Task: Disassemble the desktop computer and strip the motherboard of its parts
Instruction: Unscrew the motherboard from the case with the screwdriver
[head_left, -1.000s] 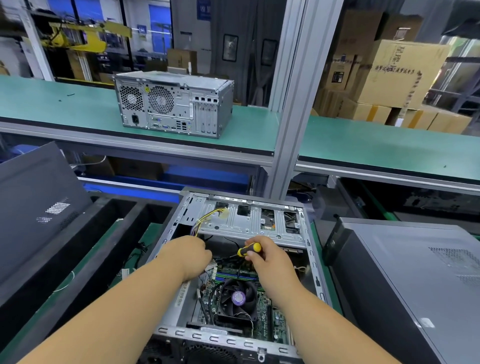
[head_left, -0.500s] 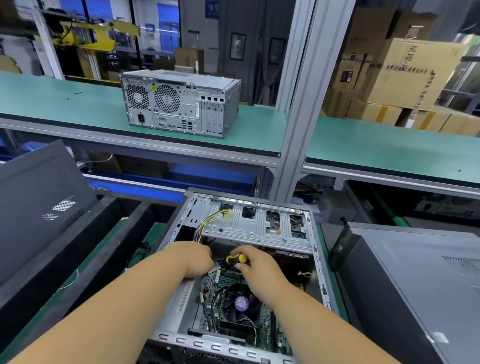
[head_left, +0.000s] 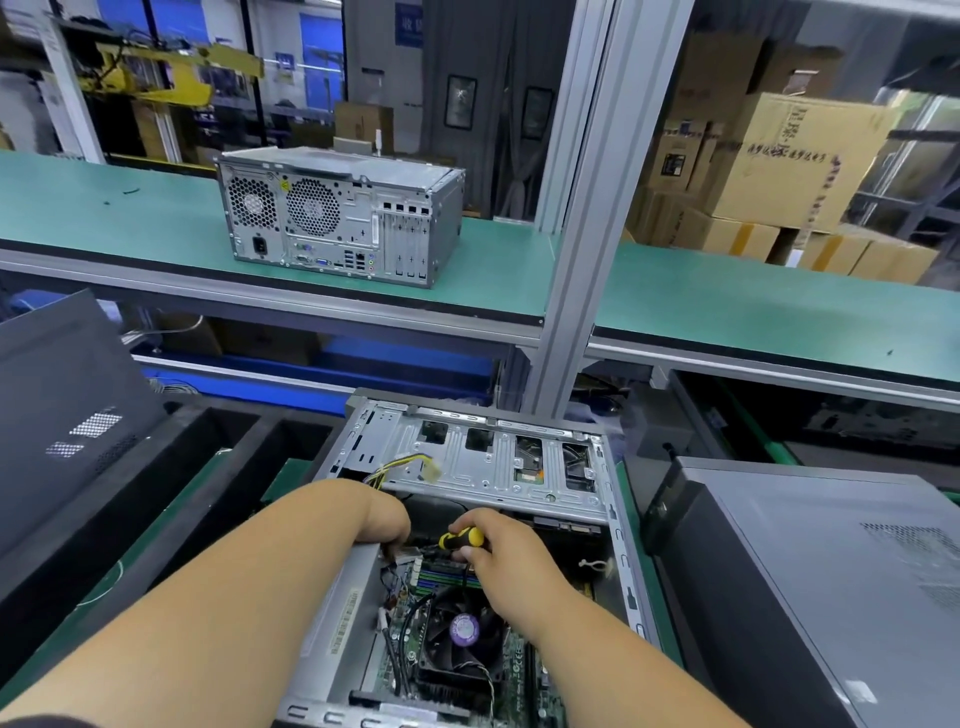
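1. The open desktop case (head_left: 467, 545) lies on its side at the near centre of the green work mat (head_left: 631, 525), its bare sheet-metal frame stamped with slots and square cut-outs.
2. Inside it, the green motherboard (head_left: 441, 574) shows ribbed memory slots, and a black round cooler fan (head_left: 462, 631) carries a purple hub sticker; its print is too small to read.
3. The right hand (head_left: 511, 558) grips a screwdriver (head_left: 461, 539) with a glossy yellow-and-black handle, fingers curled round it, just above the memory slots.
4. The left hand (head_left: 387, 514) reaches down over the case's left wall; its fingers are hidden, so the grip cannot be told.
5. Yellow and black wires (head_left: 400, 462) with a pale plug lie on the drive cage.
6. A second grey tower (head_left: 340, 218) stands far on the green shelf, its perforated vents facing the camera.
7. Brown cardboard boxes (head_left: 795, 161) at far right bear dark printed characters, illegible.
8. A dark closed case (head_left: 821, 582) lies at near right.
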